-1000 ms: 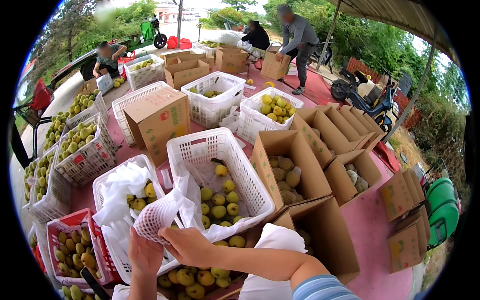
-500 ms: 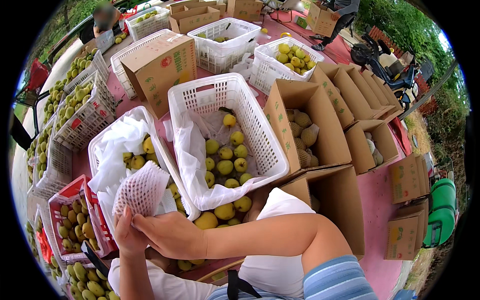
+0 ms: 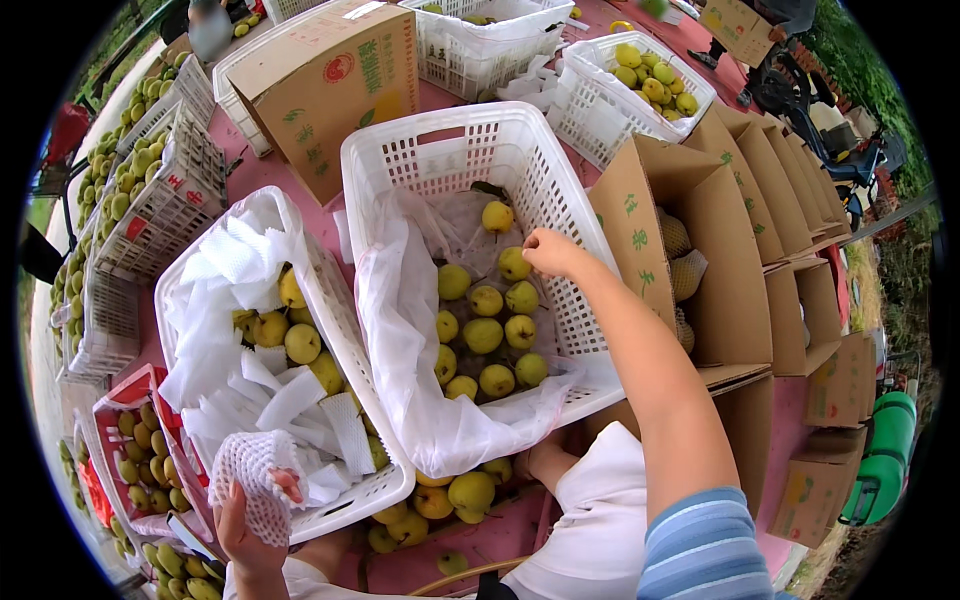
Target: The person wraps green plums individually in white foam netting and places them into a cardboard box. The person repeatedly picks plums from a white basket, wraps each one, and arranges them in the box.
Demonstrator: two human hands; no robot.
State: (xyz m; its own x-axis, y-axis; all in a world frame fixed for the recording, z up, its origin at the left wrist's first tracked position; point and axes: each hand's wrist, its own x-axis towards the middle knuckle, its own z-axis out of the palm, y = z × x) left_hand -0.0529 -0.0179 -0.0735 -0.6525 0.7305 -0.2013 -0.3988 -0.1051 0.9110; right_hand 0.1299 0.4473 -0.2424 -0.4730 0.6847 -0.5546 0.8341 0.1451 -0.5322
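Observation:
A white foam net sleeve is in my left hand, its fingers around and partly inside the mesh. My right hand reaches into the middle white crate, fingers bent against a yellow-green pear. Several loose pears lie on that crate's white plastic liner. Beside it on the left, a second white crate holds pears and a heap of flattened foam sleeves.
Open cardboard boxes stand on the right; the nearest box contains sleeved pears. A closed carton lies beyond the crates. A red crate of brownish pears is at left. More pears lie near my legs. A person stands far right.
My hands have parted. The right moved from the foam sleeve to a pear in the middle crate; the left kept the sleeve and lowered a little. The view has shifted.

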